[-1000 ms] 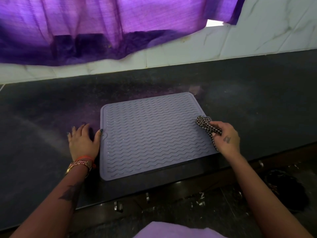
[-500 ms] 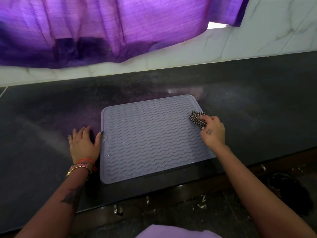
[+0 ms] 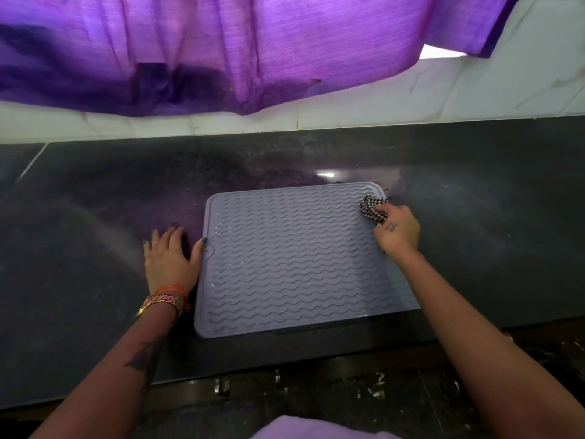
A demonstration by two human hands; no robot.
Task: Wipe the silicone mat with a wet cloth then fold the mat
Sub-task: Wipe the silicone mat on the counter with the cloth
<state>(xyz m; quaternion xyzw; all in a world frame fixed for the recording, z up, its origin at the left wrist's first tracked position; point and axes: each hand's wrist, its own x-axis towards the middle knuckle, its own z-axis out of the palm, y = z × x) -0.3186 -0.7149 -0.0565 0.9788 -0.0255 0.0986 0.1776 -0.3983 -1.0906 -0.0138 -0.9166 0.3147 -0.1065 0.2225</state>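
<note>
On the dark counter [image 3: 95,217]: wiping stage, mat not yet folded.

At the mat's far right corner, the right hand [image 3: 397,231] was closed in a fist around the bunched checkered cloth [image 3: 373,209], pressing it to the ribbed grey silicone mat [image 3: 294,261]. The mat lay flat, its near edge close to the counter's front edge. The left hand [image 3: 169,259] lay open and flat on the counter, its thumb touching the mat's left edge. Risk, as a judgement: a hard stroke could drag or buckle the flexible mat, since only a thumb restrained it; the wavy ribs could retain moisture.
</note>
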